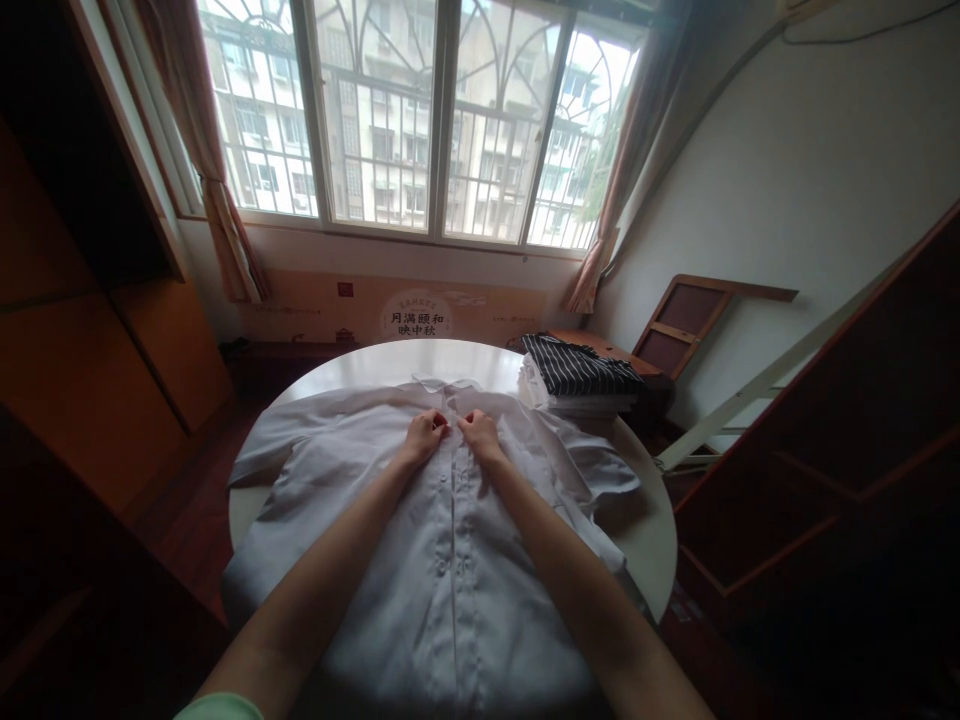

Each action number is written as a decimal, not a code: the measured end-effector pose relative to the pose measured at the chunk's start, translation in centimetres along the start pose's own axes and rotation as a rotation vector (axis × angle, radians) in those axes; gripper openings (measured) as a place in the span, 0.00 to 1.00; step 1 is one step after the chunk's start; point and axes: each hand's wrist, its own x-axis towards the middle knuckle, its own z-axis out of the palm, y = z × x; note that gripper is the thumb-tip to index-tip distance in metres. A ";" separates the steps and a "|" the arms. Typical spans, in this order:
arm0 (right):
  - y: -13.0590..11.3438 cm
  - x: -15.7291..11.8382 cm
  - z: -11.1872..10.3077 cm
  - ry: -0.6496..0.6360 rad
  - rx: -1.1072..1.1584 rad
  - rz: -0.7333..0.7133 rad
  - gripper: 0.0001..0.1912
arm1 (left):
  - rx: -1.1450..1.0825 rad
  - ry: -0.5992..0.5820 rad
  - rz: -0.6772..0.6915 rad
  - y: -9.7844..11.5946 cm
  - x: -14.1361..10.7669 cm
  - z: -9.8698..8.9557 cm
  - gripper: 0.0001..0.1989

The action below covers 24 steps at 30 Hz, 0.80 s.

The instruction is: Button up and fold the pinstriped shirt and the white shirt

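A white shirt (pixel 416 560) is spread front side up over the round white worktop (pixel 390 360), its collar turned toward the window (pixel 375 130). A narrow gap is left between its two front edges, and small buttons can be seen beside the gap. Just below the collar, one front edge is pinched in the grip of the left hand (pixel 427 434), and the other is pinched by the right hand (pixel 478 432); both grips are narrow, closed on cloth, with the hands held near each other but apart. One sleeve is laid out across the left side; the other is rumpled toward the right. Beyond it, a black striped garment (pixel 581 368) is stacked on folded white cloth (pixel 592 402). Below the window, a printed panel (pixel 322 305) is flanked by tied curtains (pixel 225 230).
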 end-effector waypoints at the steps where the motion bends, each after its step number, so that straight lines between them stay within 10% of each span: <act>1: 0.0 0.2 0.0 -0.005 0.046 0.015 0.09 | -0.009 0.002 -0.004 0.0 0.0 0.0 0.02; 24: -0.1 -0.1 1.1 -0.071 0.088 -0.085 0.08 | -0.129 -0.031 0.038 -0.6 0.2 0.6 0.11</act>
